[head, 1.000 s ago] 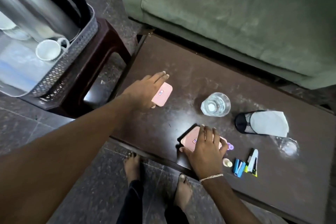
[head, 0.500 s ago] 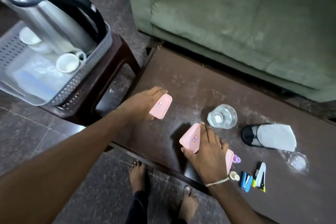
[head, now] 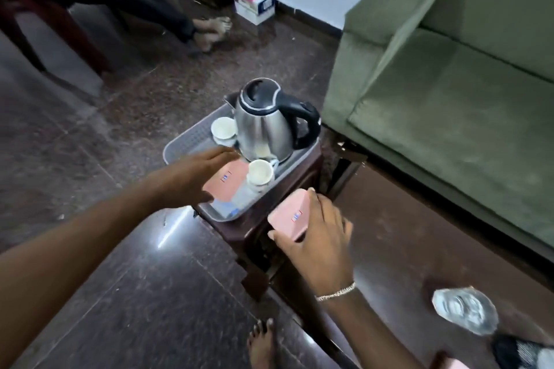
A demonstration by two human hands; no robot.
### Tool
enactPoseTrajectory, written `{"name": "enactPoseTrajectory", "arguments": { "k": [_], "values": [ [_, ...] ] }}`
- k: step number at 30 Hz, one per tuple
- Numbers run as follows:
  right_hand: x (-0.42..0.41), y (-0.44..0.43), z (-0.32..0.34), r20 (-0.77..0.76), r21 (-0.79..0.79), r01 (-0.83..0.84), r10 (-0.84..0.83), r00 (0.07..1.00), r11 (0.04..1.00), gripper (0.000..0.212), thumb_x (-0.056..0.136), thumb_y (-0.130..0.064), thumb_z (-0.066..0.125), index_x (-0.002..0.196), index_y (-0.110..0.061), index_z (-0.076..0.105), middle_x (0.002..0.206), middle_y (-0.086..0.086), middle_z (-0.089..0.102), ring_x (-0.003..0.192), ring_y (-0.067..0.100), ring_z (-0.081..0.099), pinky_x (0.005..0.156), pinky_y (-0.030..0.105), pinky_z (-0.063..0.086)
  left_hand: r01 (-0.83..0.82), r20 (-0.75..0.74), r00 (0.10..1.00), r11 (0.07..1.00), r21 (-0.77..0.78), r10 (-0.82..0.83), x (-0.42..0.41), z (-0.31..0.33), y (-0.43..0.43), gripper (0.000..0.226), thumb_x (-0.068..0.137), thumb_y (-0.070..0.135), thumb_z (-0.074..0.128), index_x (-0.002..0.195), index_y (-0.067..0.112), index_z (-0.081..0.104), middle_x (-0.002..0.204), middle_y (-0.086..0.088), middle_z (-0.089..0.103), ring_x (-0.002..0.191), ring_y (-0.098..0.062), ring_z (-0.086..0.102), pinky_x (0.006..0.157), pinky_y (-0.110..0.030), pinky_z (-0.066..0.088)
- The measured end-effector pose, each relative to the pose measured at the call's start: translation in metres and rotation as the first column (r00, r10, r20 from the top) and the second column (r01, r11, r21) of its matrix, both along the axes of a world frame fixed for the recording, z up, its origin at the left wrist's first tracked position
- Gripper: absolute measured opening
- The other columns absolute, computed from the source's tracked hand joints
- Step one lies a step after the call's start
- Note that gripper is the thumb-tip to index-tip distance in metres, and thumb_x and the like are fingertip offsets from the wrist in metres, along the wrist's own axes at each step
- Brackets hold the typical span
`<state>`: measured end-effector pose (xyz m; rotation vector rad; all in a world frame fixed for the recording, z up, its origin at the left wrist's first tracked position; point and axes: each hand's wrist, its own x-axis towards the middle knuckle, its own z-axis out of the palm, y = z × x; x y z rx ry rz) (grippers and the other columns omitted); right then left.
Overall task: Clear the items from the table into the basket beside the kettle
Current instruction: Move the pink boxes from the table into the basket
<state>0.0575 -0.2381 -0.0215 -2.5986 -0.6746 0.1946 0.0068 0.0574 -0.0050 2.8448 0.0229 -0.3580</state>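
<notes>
The grey basket (head: 186, 141) sits on a dark stool (head: 257, 237), with the steel kettle (head: 263, 126) inside it. My left hand (head: 192, 180) reaches over the basket's near half and grips a pink box (head: 229, 183) low inside it, next to a white cup (head: 260, 172). My right hand (head: 314, 234) holds a second pink box (head: 289, 216) in the air, just right of the basket's near corner and above the stool edge. A clear glass (head: 463, 308) stands on the dark table (head: 404, 234) at the lower right.
A second white cup (head: 223, 128) stands left of the kettle. The green sofa (head: 434, 99) runs along the table's far side. A black mesh item (head: 521, 353) lies at the bottom right. Another person's feet (head: 212, 30) and a pink-and-white carton (head: 251, 3) are on the floor beyond.
Both hands lifted their pink boxes off the table and carried them left. The left one is now down in the basket; the right one hovers beside it. The view swung toward the stool.
</notes>
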Motion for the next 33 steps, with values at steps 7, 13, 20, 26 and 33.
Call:
{"name": "enactPoseTrajectory", "arguments": {
  "k": [7, 13, 20, 26, 33],
  "values": [
    [-0.017, 0.119, -0.017, 0.017, -0.024, -0.098, 0.098, 0.995, 0.995, 0.086, 0.057, -0.072, 0.074, 0.126, -0.028, 0.050, 0.116, -0.001, 0.062, 0.105, 0.028, 0.052, 0.082, 0.047, 0.045, -0.065, -0.081, 0.995, 0.998, -0.024, 0.063, -0.006, -0.026, 0.074, 0.102, 0.065, 0.019, 0.092, 0.153, 0.022, 0.039, 0.154, 0.005, 0.040, 0.126, -0.024, 0.059, 0.096, -0.033, 0.051],
    [-0.023, 0.145, -0.045, -0.023, -0.153, -0.087, 0.085, 0.996, 0.984, 0.072, 0.067, -0.071, 0.071, 0.121, -0.027, 0.054, 0.118, 0.004, 0.057, 0.106, 0.031, 0.046, 0.084, 0.048, 0.043, -0.057, -0.171, 0.985, 0.983, -0.174, 0.026, 0.013, -0.053, 0.092, 0.098, 0.065, 0.014, 0.091, 0.150, 0.024, 0.042, 0.146, 0.008, 0.044, 0.115, -0.012, 0.055, 0.084, -0.015, 0.046],
    [-0.027, 0.154, -0.057, -0.016, -0.195, -0.068, 0.066, 0.998, 0.978, 0.067, 0.073, -0.065, 0.070, 0.124, -0.025, 0.055, 0.125, 0.007, 0.054, 0.110, 0.032, 0.044, 0.086, 0.049, 0.043, -0.018, -0.277, 0.960, 0.979, -0.202, -0.040, 0.029, -0.072, 0.093, 0.097, 0.067, 0.004, 0.083, 0.152, 0.023, 0.040, 0.145, 0.004, 0.046, 0.116, -0.020, 0.056, 0.084, -0.023, 0.044],
    [-0.029, 0.161, -0.063, 0.000, -0.252, -0.044, 0.045, 0.999, 0.967, 0.062, 0.073, -0.061, 0.076, 0.120, -0.024, 0.058, 0.122, 0.009, 0.056, 0.108, 0.032, 0.044, 0.086, 0.049, 0.042, 0.024, -0.299, 0.949, 0.972, -0.236, -0.096, 0.032, -0.085, 0.095, 0.094, 0.067, 0.003, 0.082, 0.149, 0.026, 0.042, 0.139, 0.003, 0.046, 0.094, -0.008, 0.052, 0.070, -0.014, 0.039],
    [-0.029, 0.162, -0.071, 0.012, -0.293, -0.033, 0.038, 0.999, 0.956, 0.038, 0.075, -0.047, 0.080, 0.103, -0.022, 0.071, 0.116, 0.007, 0.056, 0.105, 0.032, 0.043, 0.082, 0.048, 0.040, -0.018, -0.345, 0.937, 0.973, -0.228, -0.064, 0.031, -0.096, 0.101, 0.101, 0.066, 0.003, 0.085, 0.146, 0.043, 0.039, 0.118, 0.002, 0.038, 0.079, -0.006, 0.054, 0.055, -0.004, 0.040]
  ]
}}
